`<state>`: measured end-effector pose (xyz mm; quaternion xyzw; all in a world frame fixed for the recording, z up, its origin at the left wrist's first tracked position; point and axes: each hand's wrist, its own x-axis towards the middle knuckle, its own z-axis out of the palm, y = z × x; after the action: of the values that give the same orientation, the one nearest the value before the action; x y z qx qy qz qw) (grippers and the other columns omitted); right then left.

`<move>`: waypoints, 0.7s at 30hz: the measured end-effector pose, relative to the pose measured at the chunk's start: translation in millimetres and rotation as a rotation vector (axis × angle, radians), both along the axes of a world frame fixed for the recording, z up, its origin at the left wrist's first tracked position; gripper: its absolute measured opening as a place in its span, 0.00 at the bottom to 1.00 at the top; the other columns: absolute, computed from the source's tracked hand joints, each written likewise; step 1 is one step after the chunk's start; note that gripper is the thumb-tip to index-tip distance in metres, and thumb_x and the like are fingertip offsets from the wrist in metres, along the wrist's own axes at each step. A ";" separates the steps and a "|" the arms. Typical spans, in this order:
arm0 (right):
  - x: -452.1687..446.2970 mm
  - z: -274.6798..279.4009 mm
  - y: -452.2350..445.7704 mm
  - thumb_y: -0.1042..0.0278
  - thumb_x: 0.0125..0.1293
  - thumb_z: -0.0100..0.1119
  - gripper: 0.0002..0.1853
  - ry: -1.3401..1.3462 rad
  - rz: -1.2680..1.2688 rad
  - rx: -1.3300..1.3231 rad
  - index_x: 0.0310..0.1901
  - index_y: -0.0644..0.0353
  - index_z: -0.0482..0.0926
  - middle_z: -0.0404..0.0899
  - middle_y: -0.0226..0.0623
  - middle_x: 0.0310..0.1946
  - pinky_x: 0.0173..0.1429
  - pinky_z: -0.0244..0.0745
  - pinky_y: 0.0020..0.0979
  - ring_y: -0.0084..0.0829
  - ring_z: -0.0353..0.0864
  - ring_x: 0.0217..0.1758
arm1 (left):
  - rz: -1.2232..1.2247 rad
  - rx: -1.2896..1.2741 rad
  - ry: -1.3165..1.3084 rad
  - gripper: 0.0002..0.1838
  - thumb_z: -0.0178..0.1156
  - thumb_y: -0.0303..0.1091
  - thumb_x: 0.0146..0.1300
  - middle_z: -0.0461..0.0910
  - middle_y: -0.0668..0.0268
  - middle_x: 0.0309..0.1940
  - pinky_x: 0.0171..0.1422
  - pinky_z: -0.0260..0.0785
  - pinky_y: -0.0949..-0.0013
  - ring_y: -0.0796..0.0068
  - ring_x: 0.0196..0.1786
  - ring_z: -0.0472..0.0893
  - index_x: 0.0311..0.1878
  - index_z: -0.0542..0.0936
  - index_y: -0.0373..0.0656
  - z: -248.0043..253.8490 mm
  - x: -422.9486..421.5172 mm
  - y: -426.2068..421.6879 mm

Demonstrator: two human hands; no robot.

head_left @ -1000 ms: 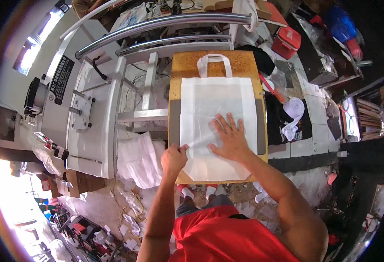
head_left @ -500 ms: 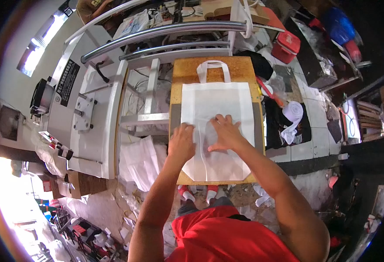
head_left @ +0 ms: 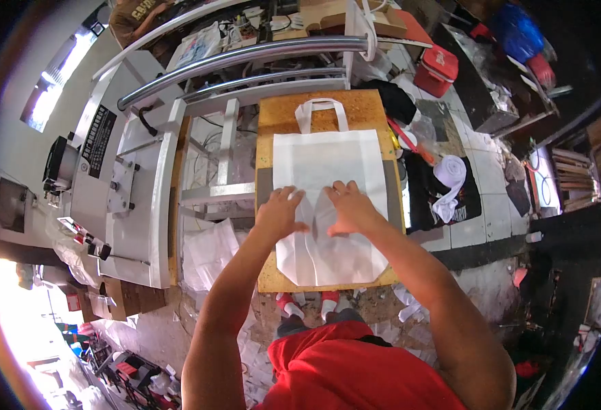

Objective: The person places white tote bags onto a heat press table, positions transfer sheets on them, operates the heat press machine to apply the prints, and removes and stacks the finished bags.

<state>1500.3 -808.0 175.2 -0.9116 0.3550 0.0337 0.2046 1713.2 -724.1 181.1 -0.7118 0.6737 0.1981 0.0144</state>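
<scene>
A white cloth bag (head_left: 328, 164) lies flat on a wooden board (head_left: 273, 113), its two-strap handle toward the far edge. Dark grey strips show on both sides under the bag. My left hand (head_left: 281, 213) rests on the bag's left half, fingers bent and apart. On the right half lies my right hand (head_left: 352, 208), its fingers also spread and curved. Between the two hands the cloth is slightly wrinkled. Neither hand holds anything that I can see.
A white metal frame with a steel bar (head_left: 246, 53) stands beyond and left. Right of the board are a white roll (head_left: 451, 171) on black cloth and a red box (head_left: 437, 70). White sheets (head_left: 208, 253) lie at left. Another person (head_left: 136, 20) is at the far left.
My left hand has moved from the bag's left edge onto the bag, and its fingers have opened. My right hand has gone from flat to curved. The camera view has shifted slightly.
</scene>
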 end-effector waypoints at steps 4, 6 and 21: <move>-0.2 5.2 -4.7 0.50 0.35 0.85 0.59 0.095 0.056 0.005 0.73 0.55 0.68 0.66 0.40 0.68 0.64 0.79 0.55 0.50 0.65 0.70 | -0.084 0.097 -0.202 0.67 0.80 0.68 0.37 0.50 0.65 0.83 0.79 0.57 0.37 0.38 0.81 0.54 0.82 0.56 0.62 7.5 -3.8 7.6; -9.6 8.5 -6.9 0.47 0.35 0.86 0.62 0.171 0.125 0.015 0.75 0.57 0.65 0.64 0.41 0.70 0.64 0.79 0.53 0.51 0.64 0.71 | -0.067 0.189 -0.273 0.71 0.81 0.68 0.36 0.44 0.67 0.85 0.80 0.53 0.33 0.37 0.83 0.50 0.84 0.51 0.66 18.7 -10.1 9.3; -86.1 10.2 2.5 0.37 0.29 0.87 0.73 0.284 -0.034 -0.135 0.78 0.55 0.57 0.54 0.39 0.80 0.76 0.57 0.56 0.51 0.54 0.81 | 0.008 0.391 -0.387 0.81 0.88 0.47 0.34 0.32 0.65 0.86 0.72 0.52 0.17 0.34 0.83 0.44 0.84 0.34 0.73 36.8 -20.6 9.3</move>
<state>1414.3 -805.5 185.3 -0.9031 0.3973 0.1350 0.0912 1692.7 -714.8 217.9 -0.7227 0.6046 0.1850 0.2793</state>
